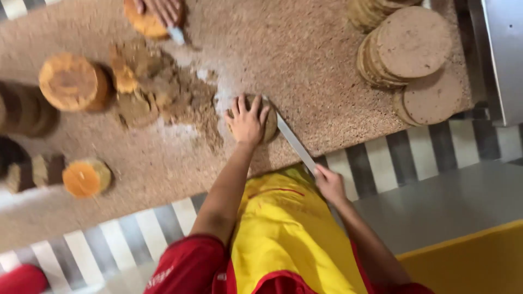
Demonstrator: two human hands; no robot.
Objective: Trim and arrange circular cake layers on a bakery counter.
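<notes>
My left hand (248, 121) lies flat with fingers spread on a round brown loaf (269, 126) that rests on the crumb-covered counter (305, 60). My right hand (329, 184) grips the handle of a long knife (294, 142). Its blade runs up and left into the side of the loaf, under my left palm. Only the loaf's right edge shows past my fingers. A yellow apron (289, 234) and red sleeves are below.
Stacks of flat round slices (411, 46) sit at the upper right. A heap of crumbs and offcuts (155, 90) lies left of the loaf. Uncut round loaves (73, 81) stand at far left. Another person's hand (160, 8) holds a loaf at the top edge. A metal surface (504, 54) is at right.
</notes>
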